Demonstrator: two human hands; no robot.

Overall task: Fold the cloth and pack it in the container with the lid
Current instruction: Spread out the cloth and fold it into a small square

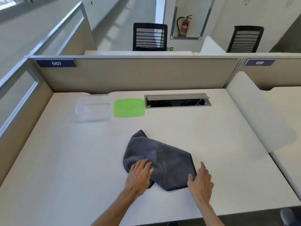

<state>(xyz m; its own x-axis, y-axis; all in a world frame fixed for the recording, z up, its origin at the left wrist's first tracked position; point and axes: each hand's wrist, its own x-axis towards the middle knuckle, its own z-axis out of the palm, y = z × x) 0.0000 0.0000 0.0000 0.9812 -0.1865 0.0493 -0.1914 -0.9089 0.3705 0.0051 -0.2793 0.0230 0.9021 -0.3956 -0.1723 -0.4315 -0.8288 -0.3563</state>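
We see the grey cloth (pixel 160 162) lying rumpled on the desk (pixel 65 160). Our left hand (pixel 140 174) rests flat on it, fingers spread, grasping nothing; our right hand (pixel 201 180) touches its edge, spread wide. The container (pixel 92 107) and lid (pixel 129 107) sit beside each other, well beyond.

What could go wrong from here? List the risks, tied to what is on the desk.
1. The grey microfibre cloth lies crumpled and uneven under the left hand; a lopsided fold may not fit the clear plastic container.
2. The right hand only touches the cloth's edge, so that side could slip while folding.
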